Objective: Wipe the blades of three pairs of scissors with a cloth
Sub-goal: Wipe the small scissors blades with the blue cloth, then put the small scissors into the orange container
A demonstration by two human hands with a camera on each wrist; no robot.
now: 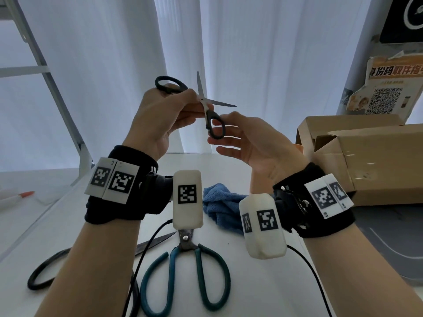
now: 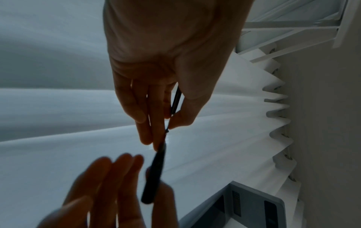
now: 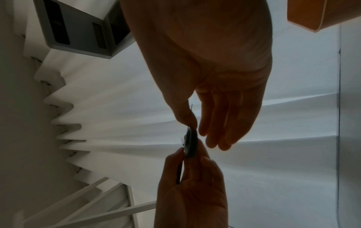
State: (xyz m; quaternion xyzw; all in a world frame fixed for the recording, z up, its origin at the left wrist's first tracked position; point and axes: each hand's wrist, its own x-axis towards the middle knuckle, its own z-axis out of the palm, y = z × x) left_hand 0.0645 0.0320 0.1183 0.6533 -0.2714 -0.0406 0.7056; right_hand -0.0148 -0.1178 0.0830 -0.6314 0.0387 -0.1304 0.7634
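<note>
as left hand (image 1: 160, 117) grips scissors (image 1: 207, 113), open box (image 1: 370, 156) seemingly hides its contents.

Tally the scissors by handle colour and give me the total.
Black-handled: 2, the small pair in the left hand and the large pair on the table
Teal-handled: 1, the teal pair on the table
Total: 3

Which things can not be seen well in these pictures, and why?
Teal scissors: head view, blades hidden behind the left wrist camera.
Large black scissors: head view, middle covered by the left forearm.
Small scissors: both wrist views backlit; blade surfaces unreadable.
Right hand: whether its thumb passes through the handle loop is unclear.
Blue cloth: partly behind the right wrist camera.
</note>
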